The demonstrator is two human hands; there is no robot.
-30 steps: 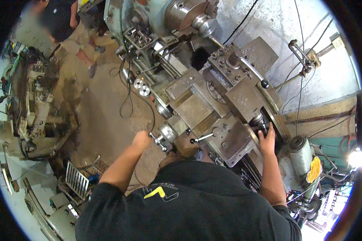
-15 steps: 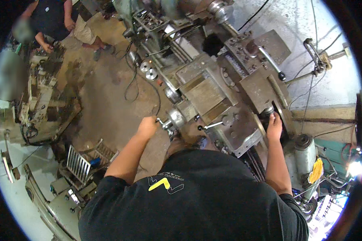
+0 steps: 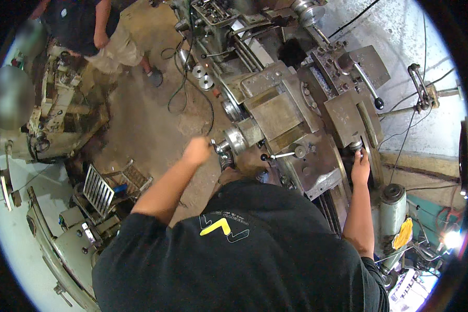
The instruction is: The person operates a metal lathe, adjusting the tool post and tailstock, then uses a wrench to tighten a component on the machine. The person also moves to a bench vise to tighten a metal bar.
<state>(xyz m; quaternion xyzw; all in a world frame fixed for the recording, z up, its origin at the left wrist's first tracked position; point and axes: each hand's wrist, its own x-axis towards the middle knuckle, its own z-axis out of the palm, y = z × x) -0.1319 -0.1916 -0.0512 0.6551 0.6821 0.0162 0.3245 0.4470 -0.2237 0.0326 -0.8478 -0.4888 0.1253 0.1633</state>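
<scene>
A metal lathe [image 3: 269,78] stands in front of me, its slides and carriage [image 3: 275,112] worn and greasy. My left hand [image 3: 196,151] is closed round the crank handle [image 3: 213,146] of the bright round handwheel [image 3: 236,140] on the carriage's left side; motion blurs its fingers a little. On the right, my right hand [image 3: 361,165] has its fingers closed on a small metal knob [image 3: 355,146] at the near end of the upper slide [image 3: 343,118]. Between my hands a lever with a black ball end [image 3: 265,157] sticks out of the carriage.
A clamp lever [image 3: 368,83] with a black knob rises from the tool post. Another person [image 3: 83,26] stands at the upper left beside a second machine [image 3: 62,119]. Cables [image 3: 179,93] and shiny round metal pieces [image 3: 205,82] lie left of the lathe. A slatted metal frame [image 3: 99,191] stands lower left.
My view has shifted, so the lathe appears farther right. Both hands stay on their handle and knob. The other person has moved right, and a foot is farther forward.
</scene>
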